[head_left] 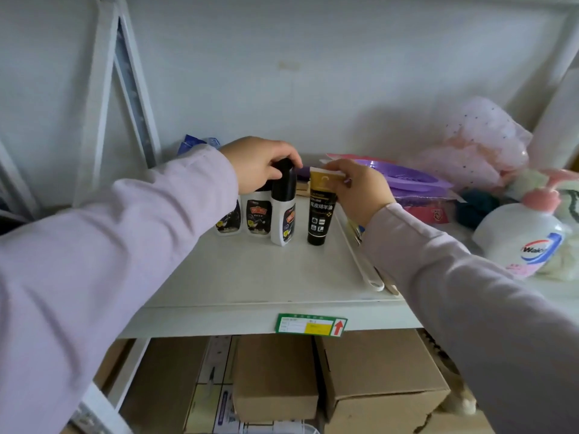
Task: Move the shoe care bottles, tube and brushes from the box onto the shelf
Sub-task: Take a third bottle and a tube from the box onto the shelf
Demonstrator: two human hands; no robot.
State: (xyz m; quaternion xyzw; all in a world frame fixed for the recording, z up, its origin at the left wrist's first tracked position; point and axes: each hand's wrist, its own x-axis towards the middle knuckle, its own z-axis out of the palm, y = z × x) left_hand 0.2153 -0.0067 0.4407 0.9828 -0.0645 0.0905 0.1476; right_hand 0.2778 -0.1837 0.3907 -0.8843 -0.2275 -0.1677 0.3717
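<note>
From the head camera, the left hand (260, 166) is curled over the black cap of a white plastic shoe-polish bottle with a dark label (283, 211), fingers wrapped down around the cap and gripping it. The bottle stands upright on the white metal shelf (250, 277). Just behind the knuckles, two more white bottles with dark labels (242, 217) stand touching side by side, partly hidden by the sleeve.

The right hand (357, 189) pinches the flat crimped end of a black and gold squeeze tube (321, 211), thumb and fingertips closed on its gold top. The tube stands cap down on the shelf, just beside the gripped bottle but apart from it.

Below the right wrist, a long white plastic handle (366, 264), probably a brush, lies on the shelf with a wooden one beside it; their heads are hidden.

The bottles look light, rigid and smooth, best held by the cap or waist. The tube is soft and likely tippy on its narrow cap; holding the stiff crimp steadies it without squeezing any contents out.
</note>
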